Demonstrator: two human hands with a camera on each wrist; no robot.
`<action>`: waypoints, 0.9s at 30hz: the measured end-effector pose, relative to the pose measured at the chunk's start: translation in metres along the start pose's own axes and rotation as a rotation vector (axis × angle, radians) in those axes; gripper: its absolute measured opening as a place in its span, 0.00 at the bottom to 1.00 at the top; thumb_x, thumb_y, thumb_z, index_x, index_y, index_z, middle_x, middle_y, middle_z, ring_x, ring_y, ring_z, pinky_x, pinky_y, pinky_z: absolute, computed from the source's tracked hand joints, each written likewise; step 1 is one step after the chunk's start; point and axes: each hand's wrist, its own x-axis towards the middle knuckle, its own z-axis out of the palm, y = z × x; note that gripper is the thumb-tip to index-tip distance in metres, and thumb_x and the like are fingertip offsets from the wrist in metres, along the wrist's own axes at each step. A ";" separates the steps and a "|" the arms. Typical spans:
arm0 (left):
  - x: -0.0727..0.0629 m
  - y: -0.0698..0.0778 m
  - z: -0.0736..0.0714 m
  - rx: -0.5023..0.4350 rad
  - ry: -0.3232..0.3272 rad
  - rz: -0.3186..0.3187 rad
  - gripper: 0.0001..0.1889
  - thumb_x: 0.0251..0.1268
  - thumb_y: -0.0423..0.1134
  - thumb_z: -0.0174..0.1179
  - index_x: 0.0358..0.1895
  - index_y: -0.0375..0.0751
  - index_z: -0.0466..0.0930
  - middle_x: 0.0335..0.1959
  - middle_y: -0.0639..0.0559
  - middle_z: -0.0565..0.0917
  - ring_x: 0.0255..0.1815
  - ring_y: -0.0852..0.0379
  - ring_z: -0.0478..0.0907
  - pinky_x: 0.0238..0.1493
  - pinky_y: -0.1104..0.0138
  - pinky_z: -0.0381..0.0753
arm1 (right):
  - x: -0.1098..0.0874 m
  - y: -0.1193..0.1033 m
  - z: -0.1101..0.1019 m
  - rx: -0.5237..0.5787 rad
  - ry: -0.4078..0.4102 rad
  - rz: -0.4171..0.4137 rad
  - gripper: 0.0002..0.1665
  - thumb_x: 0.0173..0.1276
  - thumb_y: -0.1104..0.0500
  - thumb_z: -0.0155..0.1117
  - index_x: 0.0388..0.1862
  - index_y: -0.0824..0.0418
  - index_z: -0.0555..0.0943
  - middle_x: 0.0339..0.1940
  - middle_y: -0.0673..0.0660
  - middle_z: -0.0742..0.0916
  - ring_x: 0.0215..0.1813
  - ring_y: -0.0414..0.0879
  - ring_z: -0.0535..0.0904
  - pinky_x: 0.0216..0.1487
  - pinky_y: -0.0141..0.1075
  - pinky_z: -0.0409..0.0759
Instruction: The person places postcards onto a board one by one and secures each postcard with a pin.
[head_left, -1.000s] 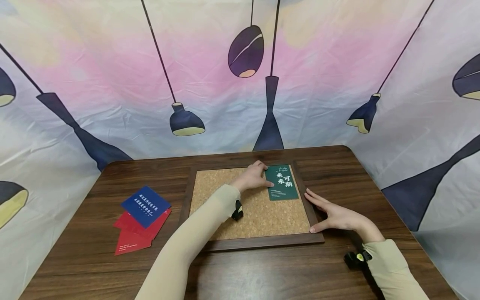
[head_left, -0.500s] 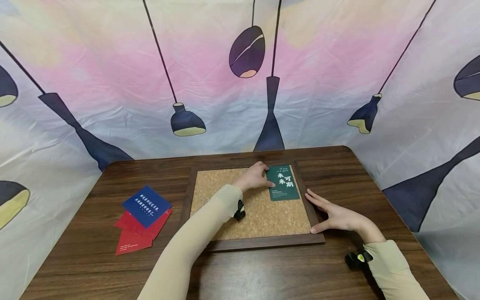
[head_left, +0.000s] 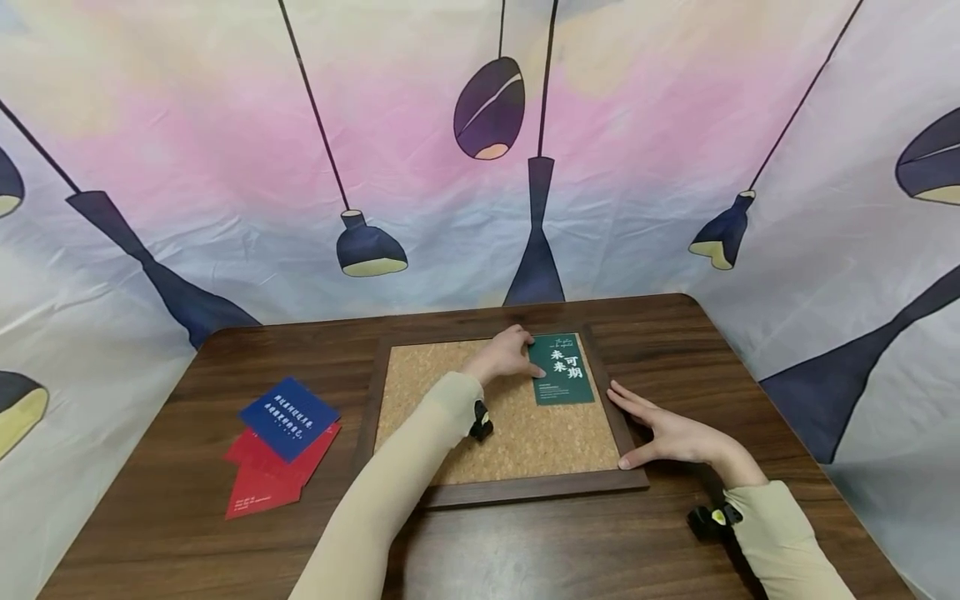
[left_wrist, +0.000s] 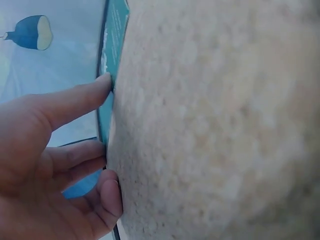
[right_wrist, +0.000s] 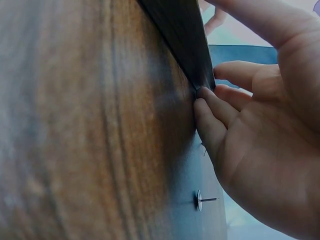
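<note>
A green card (head_left: 564, 369) with white writing lies in the upper right corner of a framed cork board (head_left: 510, 442). My left hand (head_left: 502, 354) reaches over the cork and presses the card's left edge with the thumb and fingertips; in the left wrist view the thumb (left_wrist: 82, 102) rests on the card (left_wrist: 115, 37). My right hand (head_left: 682, 433) lies spread at the board's right side, its thumb near the lower corner. From the right wrist view, fingertips touch the dark frame (right_wrist: 187, 37) where it meets the table.
Left of the board, a blue card (head_left: 290, 417) overlaps red cards (head_left: 262, 490) on the wooden table (head_left: 172, 533). Beyond the right hand, a thumbtack (right_wrist: 200, 200) stands point up on the table, with another partly hidden. A lamp-patterned cloth (head_left: 420, 167) hangs behind the table.
</note>
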 end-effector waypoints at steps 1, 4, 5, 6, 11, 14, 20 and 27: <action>0.000 0.000 0.000 -0.005 -0.002 0.000 0.36 0.63 0.48 0.72 0.71 0.36 0.71 0.68 0.44 0.69 0.51 0.51 0.73 0.51 0.59 0.73 | 0.000 0.001 0.000 0.004 -0.001 -0.002 0.65 0.61 0.50 0.77 0.83 0.64 0.44 0.84 0.63 0.41 0.80 0.70 0.34 0.70 0.71 0.51; -0.002 -0.001 0.001 -0.025 0.000 0.003 0.36 0.63 0.47 0.72 0.71 0.35 0.71 0.67 0.43 0.70 0.47 0.52 0.73 0.49 0.59 0.73 | 0.001 0.002 0.001 0.005 -0.001 -0.009 0.65 0.62 0.49 0.77 0.83 0.63 0.44 0.84 0.63 0.42 0.80 0.70 0.34 0.70 0.70 0.51; -0.002 -0.002 0.001 -0.029 0.004 0.004 0.36 0.62 0.47 0.72 0.70 0.35 0.71 0.67 0.43 0.70 0.47 0.52 0.72 0.49 0.60 0.72 | 0.001 0.002 0.001 0.005 -0.001 -0.011 0.65 0.62 0.49 0.77 0.83 0.63 0.44 0.84 0.63 0.42 0.80 0.70 0.35 0.70 0.70 0.51; -0.002 -0.002 0.001 -0.036 0.008 0.004 0.36 0.62 0.47 0.72 0.70 0.35 0.71 0.66 0.43 0.70 0.46 0.52 0.72 0.48 0.60 0.72 | 0.001 0.003 0.001 0.006 -0.001 -0.014 0.65 0.62 0.49 0.77 0.83 0.63 0.44 0.84 0.63 0.42 0.80 0.70 0.35 0.70 0.70 0.51; -0.001 -0.002 0.004 -0.046 0.024 0.012 0.35 0.61 0.46 0.73 0.69 0.34 0.72 0.60 0.45 0.72 0.42 0.53 0.72 0.45 0.60 0.73 | 0.000 0.002 0.001 0.002 0.004 -0.009 0.65 0.62 0.48 0.77 0.83 0.63 0.44 0.84 0.63 0.42 0.80 0.70 0.35 0.70 0.70 0.51; -0.001 -0.001 0.005 -0.047 0.026 0.021 0.35 0.62 0.46 0.73 0.69 0.34 0.72 0.58 0.45 0.73 0.40 0.53 0.72 0.44 0.60 0.73 | -0.003 0.000 0.001 -0.018 0.012 0.005 0.65 0.61 0.48 0.77 0.83 0.64 0.45 0.84 0.63 0.43 0.80 0.70 0.36 0.70 0.70 0.52; 0.000 -0.002 0.006 -0.029 0.025 0.020 0.35 0.61 0.47 0.73 0.69 0.36 0.73 0.62 0.45 0.72 0.41 0.54 0.73 0.45 0.60 0.75 | -0.006 -0.008 0.001 -0.099 0.037 0.029 0.64 0.60 0.45 0.77 0.82 0.68 0.50 0.83 0.66 0.49 0.80 0.71 0.43 0.70 0.66 0.58; 0.002 -0.001 0.004 -0.019 0.031 0.021 0.35 0.61 0.47 0.74 0.68 0.35 0.73 0.62 0.45 0.72 0.38 0.54 0.74 0.46 0.60 0.76 | -0.014 -0.014 -0.012 -0.239 0.203 0.006 0.56 0.64 0.41 0.72 0.79 0.68 0.59 0.77 0.70 0.65 0.74 0.68 0.62 0.66 0.62 0.68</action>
